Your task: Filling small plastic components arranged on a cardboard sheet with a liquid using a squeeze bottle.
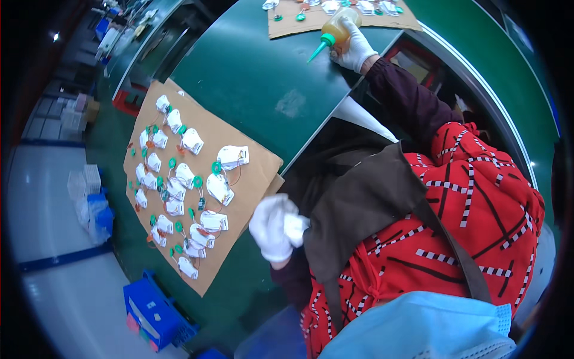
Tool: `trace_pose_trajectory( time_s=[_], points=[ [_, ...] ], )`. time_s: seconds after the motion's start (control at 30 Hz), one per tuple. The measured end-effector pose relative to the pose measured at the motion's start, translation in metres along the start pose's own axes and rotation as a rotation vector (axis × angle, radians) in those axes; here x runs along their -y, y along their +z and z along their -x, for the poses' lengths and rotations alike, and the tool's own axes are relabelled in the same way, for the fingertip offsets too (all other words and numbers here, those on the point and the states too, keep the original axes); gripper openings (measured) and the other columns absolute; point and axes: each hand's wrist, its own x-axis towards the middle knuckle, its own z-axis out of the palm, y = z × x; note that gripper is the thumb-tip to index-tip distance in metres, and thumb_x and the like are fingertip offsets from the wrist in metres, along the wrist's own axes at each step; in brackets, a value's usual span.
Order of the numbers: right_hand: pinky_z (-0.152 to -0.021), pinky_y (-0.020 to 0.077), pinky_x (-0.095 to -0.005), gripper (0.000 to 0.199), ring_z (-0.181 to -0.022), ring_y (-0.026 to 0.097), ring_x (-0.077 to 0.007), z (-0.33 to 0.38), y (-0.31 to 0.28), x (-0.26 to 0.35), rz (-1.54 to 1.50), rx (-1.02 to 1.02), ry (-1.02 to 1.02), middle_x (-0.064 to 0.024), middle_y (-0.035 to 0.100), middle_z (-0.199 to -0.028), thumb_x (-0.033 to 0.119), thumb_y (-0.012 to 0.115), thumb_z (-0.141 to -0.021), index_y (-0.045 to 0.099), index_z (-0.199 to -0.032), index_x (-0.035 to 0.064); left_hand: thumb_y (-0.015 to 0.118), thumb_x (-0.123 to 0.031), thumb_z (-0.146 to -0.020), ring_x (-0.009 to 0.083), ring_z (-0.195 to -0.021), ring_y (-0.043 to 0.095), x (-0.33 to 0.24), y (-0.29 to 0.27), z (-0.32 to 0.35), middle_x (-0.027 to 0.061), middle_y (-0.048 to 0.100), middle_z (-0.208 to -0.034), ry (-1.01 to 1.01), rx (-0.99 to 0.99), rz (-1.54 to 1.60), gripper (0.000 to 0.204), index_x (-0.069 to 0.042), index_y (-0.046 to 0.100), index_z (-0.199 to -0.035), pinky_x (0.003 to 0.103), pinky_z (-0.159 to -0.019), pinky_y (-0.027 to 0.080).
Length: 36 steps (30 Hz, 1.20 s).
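Note:
My right hand (357, 51), in a white glove, is closed around a squeeze bottle (333, 35) of yellowish liquid. The bottle's long green nozzle tilts down to the left over the green table. In front of the dark apron, my left hand (270, 227), also gloved in white, is closed on a crumpled white cloth (296, 230); it looks slightly blurred. Beside that hand lies a cardboard sheet (254, 179) bearing several small white plastic housings (233, 157), with green discs (198, 182) and thin wires among them.
A second cardboard sheet (287, 27) with similar white and green parts lies at the far edge of the green table (251, 78). On the floor at lower left stands a blue crate (154, 311). An open compartment (412, 60) sits beneath the tabletop near my right forearm.

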Motion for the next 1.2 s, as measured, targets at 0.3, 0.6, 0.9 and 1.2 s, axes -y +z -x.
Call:
trace_pose_trajectory(
  time_s=[0.3, 0.6, 0.9, 1.2],
  points=[
    [-0.045, 0.046, -0.0275, 0.053, -0.051, 0.05, -0.0153, 0.022, -0.008, 0.008, -0.262, -0.082, 0.021, -0.0019, 0.053, -0.071, 0.061, 0.056, -0.078, 0.053, -0.098, 0.0123, 0.053, -0.015, -0.089, 0.0119, -0.065, 0.054, 0.042, 0.112, -0.138, 0.0065, 0.056, -0.079, -0.17, 0.163, 0.533, 0.024, 0.002, 0.055, -0.106, 0.023, -0.059, 0.046],
    [-0.064, 0.051, -0.0383, 0.048, -0.068, 0.058, -0.0209, 0.023, -0.061, 0.094, -0.333, -0.007, -0.212, -0.0053, 0.06, -0.088, 0.052, 0.061, -0.08, 0.055, -0.106, 0.0119, 0.048, 0.007, -0.081, 0.0168, -0.063, 0.055, 0.073, 0.196, -0.202, 0.0094, 0.051, -0.091, -0.251, -0.061, 0.451, 0.034, 0.005, 0.046, -0.115, 0.029, -0.054, 0.049],
    [-0.076, 0.0454, -0.0393, 0.047, -0.085, 0.058, -0.019, 0.034, -0.202, 0.28, -0.059, -0.462, -0.851, -0.003, 0.059, -0.109, 0.043, 0.064, -0.081, 0.051, -0.116, 0.014, 0.048, 0.001, -0.083, 0.018, -0.046, 0.053, 0.06, 0.234, -0.351, 0.0115, 0.054, -0.071, -0.235, -0.294, -0.145, 0.032, 0.006, 0.047, -0.115, 0.031, -0.04, 0.043],
    [-0.064, 0.0478, -0.0321, 0.042, -0.067, 0.055, -0.0168, 0.004, -0.19, 0.282, -0.091, -0.465, -0.448, -0.0039, 0.06, -0.087, 0.041, 0.064, -0.082, 0.052, -0.108, 0.0111, 0.054, -0.027, -0.087, 0.0198, -0.043, 0.056, 0.064, 0.238, -0.455, 0.0089, 0.061, -0.055, -0.547, -0.215, -0.696, 0.032, -0.001, 0.061, -0.069, 0.033, -0.041, 0.043]
  ],
)
